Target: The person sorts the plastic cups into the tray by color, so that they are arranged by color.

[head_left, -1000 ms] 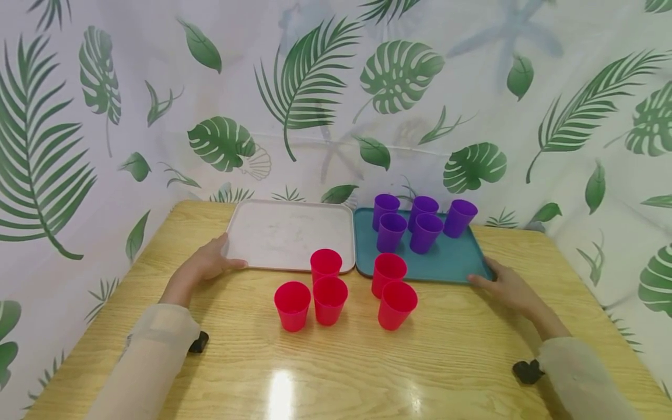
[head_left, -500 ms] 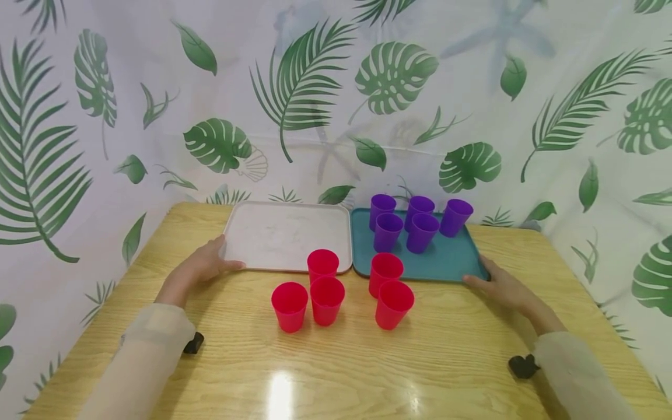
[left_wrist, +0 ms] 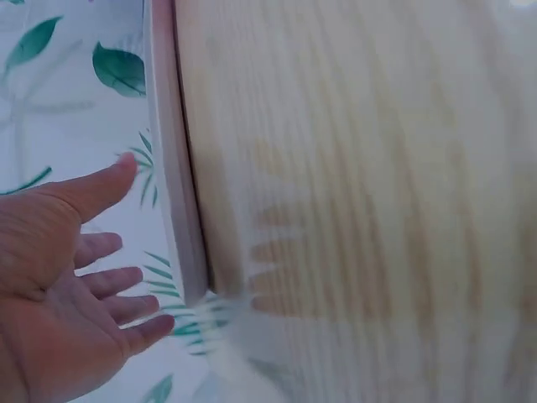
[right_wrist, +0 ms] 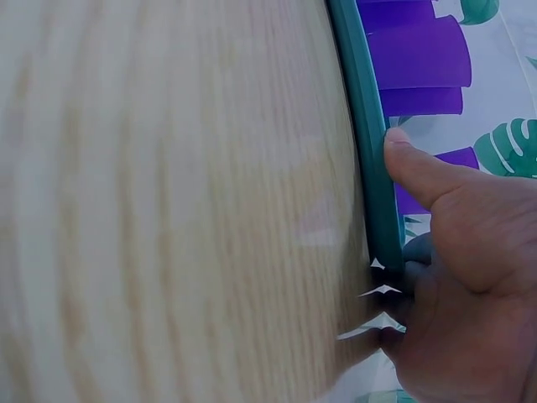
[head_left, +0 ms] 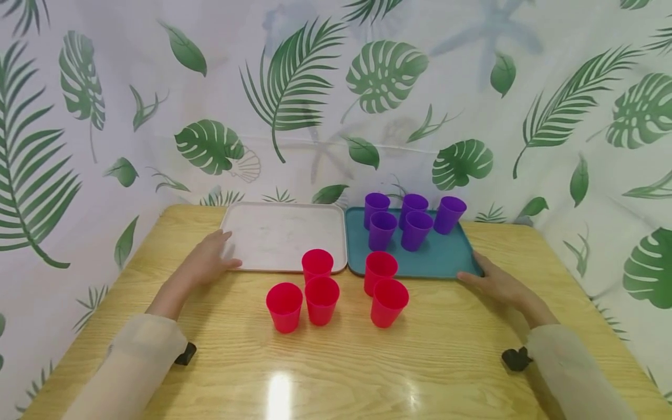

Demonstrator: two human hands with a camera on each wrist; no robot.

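My left hand [head_left: 206,259] is beside the near-left corner of the white tray [head_left: 278,236]. Its fingers are spread, and in the left wrist view a gap shows between the thumb and the tray's rim [left_wrist: 172,168]. At the near-right corner of the teal tray [head_left: 441,267], my right hand [head_left: 499,284] grips the edge. The thumb lies on the rim, with the other fingers around the corner and partly hidden. Several upright purple cups [head_left: 417,234] stand on the teal tray; nothing stands on the white one. The trays lie side by side.
Several red cups [head_left: 389,306] stand upright on the wooden table [head_left: 336,361] in front of the trays, in a left and a right group. A leaf-patterned cloth [head_left: 315,87] hangs close behind the table and along its sides.
My left hand's fingers have loosened and come away from the white tray's edge. My right hand stays at the teal tray's corner. The head view has shifted slightly; the cups stand as before.
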